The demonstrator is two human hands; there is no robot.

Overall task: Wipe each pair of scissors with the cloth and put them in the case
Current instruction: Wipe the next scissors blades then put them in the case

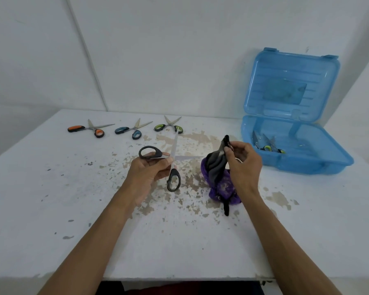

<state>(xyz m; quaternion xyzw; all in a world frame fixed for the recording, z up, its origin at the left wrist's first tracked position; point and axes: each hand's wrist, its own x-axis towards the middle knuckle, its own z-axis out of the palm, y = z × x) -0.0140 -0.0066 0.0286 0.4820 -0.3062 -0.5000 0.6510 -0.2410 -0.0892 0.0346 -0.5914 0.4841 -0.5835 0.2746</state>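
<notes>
My left hand [150,169] holds a pair of black-handled scissors [172,167] with the blades spread wide, above the middle of the table. My right hand [244,160] pinches a purple and grey cloth [216,173] by its top and lifts part of it, while the rest lies bunched on the table. An open blue plastic case [307,165] stands at the right with its lid upright; green-handled scissors [266,145] lie inside. Three more pairs lie in a row at the back: orange-handled scissors [87,129], blue-handled scissors [130,130] and green-handled scissors [168,125].
The white table [51,199] has chipped, worn paint around its middle. White walls close it in at the back and on the right. The table's front edge runs just above the bottom of the view.
</notes>
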